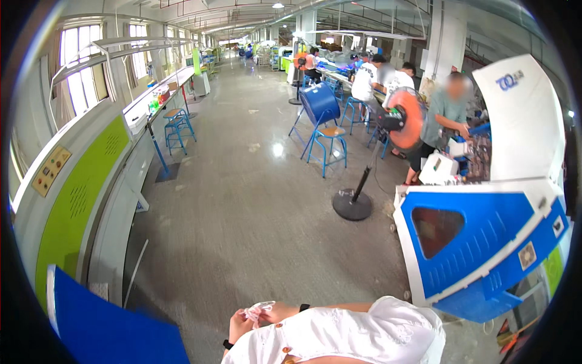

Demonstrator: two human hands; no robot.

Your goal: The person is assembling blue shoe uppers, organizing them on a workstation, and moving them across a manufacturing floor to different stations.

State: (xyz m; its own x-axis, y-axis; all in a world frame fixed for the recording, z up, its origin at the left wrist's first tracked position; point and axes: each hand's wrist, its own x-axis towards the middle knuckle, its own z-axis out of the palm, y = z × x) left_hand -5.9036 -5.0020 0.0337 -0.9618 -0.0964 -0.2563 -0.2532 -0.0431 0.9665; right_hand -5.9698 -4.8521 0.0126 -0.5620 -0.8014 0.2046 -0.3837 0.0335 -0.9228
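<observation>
My left hand (240, 326) and my right hand (276, 312) meet low in front of my white buttoned shirt (357, 330). Between them is a small bundle of thin white looped cord (260, 307), its loops sticking out past the fingers. The left fingers are closed around one side of it, and the right fingers pinch the other side. Part of the cord is hidden by the fingers, so its full shape does not show. Each wrist wears a black band.
A blue panel (115, 321) stands close at lower left, beside a green-and-white machine (79, 200). To the right are a blue-and-white machine (467, 242), an orange pedestal fan (405, 118), a blue drum (320, 102) and stools. A person (447, 112) works behind the machine; others sit farther back.
</observation>
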